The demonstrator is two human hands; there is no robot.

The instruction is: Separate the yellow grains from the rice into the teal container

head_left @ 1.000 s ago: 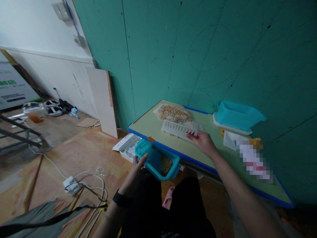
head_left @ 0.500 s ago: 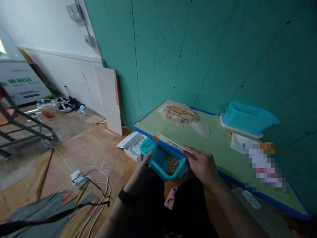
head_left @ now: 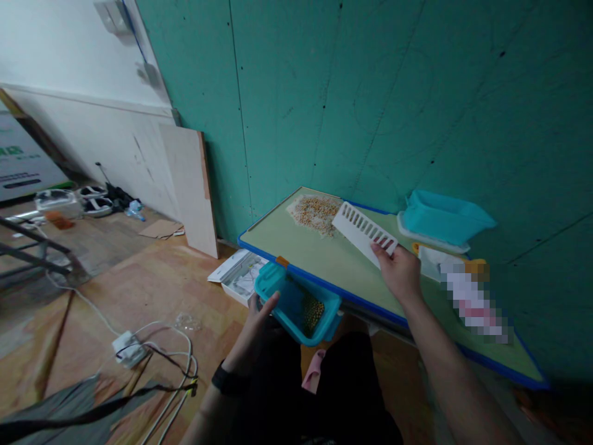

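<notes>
My left hand (head_left: 256, 326) grips the left side of a blue plastic container (head_left: 288, 304), thumb over its rim. Yellowish beans (head_left: 313, 314) lie toward its right end. The container is just off the front edge of a pale green table (head_left: 319, 262) with a blue border, above my lap. In my right hand (head_left: 402, 272) is a flat white plastic strip (head_left: 359, 235) with a row of slots, tilted over the tabletop. Its far end partly covers a pile of beans mixed with white grains (head_left: 312, 213).
A second blue container (head_left: 447, 219) stands on a white lid at the table's back right, near an orange-handled item (head_left: 476, 269) and a blurred-out packet (head_left: 477, 309). An opened white box (head_left: 238, 278) sits beyond my left hand. Cables (head_left: 178, 352) and a power strip (head_left: 128, 348) lie on the floor.
My right hand has moved the slotted strip from above the held container forward over the table, toward the pile. My left hand still holds the container. The view has shifted slightly right.
</notes>
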